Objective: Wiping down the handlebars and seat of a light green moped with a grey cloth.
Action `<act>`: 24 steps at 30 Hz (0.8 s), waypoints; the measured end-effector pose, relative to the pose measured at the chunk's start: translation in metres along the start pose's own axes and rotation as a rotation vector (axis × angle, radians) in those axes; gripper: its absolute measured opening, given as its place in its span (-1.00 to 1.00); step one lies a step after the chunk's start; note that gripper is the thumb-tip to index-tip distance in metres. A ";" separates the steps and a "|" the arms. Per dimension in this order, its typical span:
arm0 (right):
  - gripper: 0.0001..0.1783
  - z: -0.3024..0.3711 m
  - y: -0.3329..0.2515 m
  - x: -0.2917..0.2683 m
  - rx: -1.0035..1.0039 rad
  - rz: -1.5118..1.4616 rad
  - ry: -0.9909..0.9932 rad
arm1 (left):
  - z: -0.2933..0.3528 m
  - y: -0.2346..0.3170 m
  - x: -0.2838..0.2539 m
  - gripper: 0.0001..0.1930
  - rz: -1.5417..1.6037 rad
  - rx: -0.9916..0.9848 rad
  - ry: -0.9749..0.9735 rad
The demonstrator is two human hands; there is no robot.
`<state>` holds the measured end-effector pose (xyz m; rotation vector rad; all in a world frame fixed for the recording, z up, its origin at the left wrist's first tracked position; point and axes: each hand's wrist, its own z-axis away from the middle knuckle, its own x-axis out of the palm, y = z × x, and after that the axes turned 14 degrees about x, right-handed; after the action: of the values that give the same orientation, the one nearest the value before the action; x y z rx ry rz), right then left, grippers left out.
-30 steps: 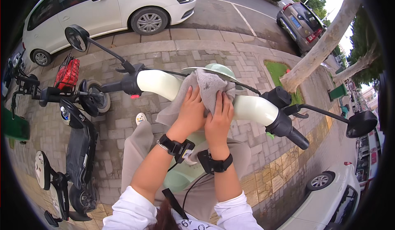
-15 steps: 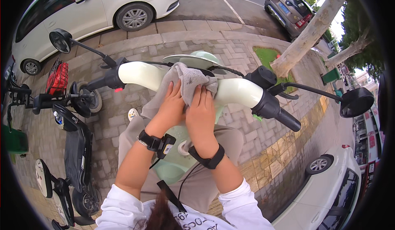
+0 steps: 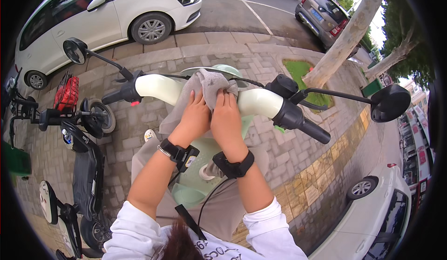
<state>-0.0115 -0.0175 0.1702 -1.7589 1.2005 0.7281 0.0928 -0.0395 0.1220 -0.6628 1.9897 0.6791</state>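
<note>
A grey cloth (image 3: pixel 179 113) is draped over the middle of a pale, cream-coloured scooter handlebar (image 3: pixel 258 103). Both my hands press on it side by side, fingers pointing forward. My left hand (image 3: pixel 194 120) has its fingers on the bunched cloth, and the loose part hangs down to its left. Close beside it, my right hand (image 3: pixel 226 126) grips the cloth's right part near the bar's right arm. The cloth and hands hide the centre of the handlebar. Black grips and two round mirrors, a left mirror (image 3: pixel 75 50) and a right mirror (image 3: pixel 390 103), stick out at the sides.
To my left stand a black scooter (image 3: pixel 87 176) and a bike with a red basket (image 3: pixel 66 94). White cars are parked ahead-left and behind-right, such as the white car (image 3: pixel 107 20). A tree trunk (image 3: pixel 347 36) rises at the far right from the brick pavement (image 3: pixel 125 141).
The whole view has shifted slightly, and the handlebar's right end and right mirror sit further left in the picture. Both hands remain on the cloth, with little visible movement over it.
</note>
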 end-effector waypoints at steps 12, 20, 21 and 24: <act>-0.51 0.046 -0.001 -0.004 0.029 -0.109 -0.189 | 0.048 0.030 -0.013 -0.34 0.176 -0.044 -0.087; -0.53 -0.023 -0.010 0.030 -0.051 -0.132 -0.059 | 0.001 -0.025 -0.007 -0.42 0.171 -0.113 -0.023; -0.53 -0.017 -0.013 0.030 -0.052 -0.133 -0.064 | 0.002 -0.024 -0.012 -0.44 0.232 -0.156 -0.006; -0.53 -0.006 -0.018 0.033 -0.056 -0.079 0.003 | 0.015 -0.022 0.005 -0.47 0.181 -0.069 0.228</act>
<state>0.0178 -0.0342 0.1513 -1.8430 1.1164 0.7186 0.1139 -0.0454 0.1065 -0.6292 2.2655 0.8132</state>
